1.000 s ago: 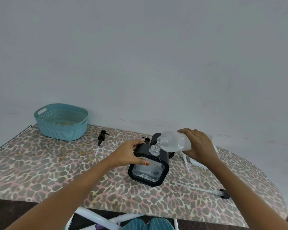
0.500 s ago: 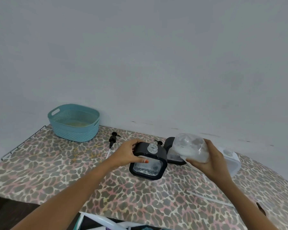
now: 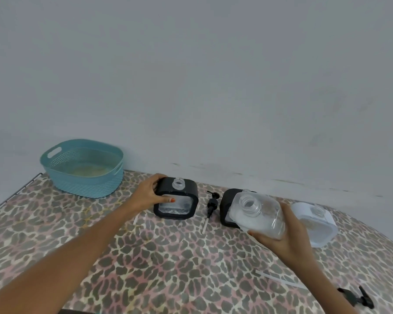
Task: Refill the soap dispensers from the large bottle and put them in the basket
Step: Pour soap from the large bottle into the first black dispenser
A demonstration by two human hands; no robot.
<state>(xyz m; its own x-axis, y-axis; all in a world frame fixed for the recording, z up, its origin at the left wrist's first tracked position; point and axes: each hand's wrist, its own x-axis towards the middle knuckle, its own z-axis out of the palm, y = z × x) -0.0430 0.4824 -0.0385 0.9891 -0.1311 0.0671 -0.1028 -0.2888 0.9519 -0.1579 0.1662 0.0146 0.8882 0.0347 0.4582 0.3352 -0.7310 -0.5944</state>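
Observation:
My left hand (image 3: 150, 193) grips a black square soap dispenser (image 3: 177, 202) by its left side; its clear neck is uncapped and it stands on the leopard-print table (image 3: 145, 264). My right hand (image 3: 288, 236) holds the large clear bottle (image 3: 258, 215) from below, mouth open and facing me, above the table. A second black dispenser (image 3: 227, 206) stands right behind that bottle, mostly hidden. A white dispenser (image 3: 315, 223) sits to the right, uncapped. The teal basket (image 3: 82, 168) stands at the back left, holding no dispensers.
A black pump head with its tube (image 3: 211, 206) lies between the two black dispensers. Another black pump (image 3: 356, 299) with a long clear tube lies near the front right edge. A grey wall rises directly behind the table.
My left hand has slid the black dispenser left, towards the basket. My right hand has drawn the large bottle away from its neck and turned it up, mouth facing me.

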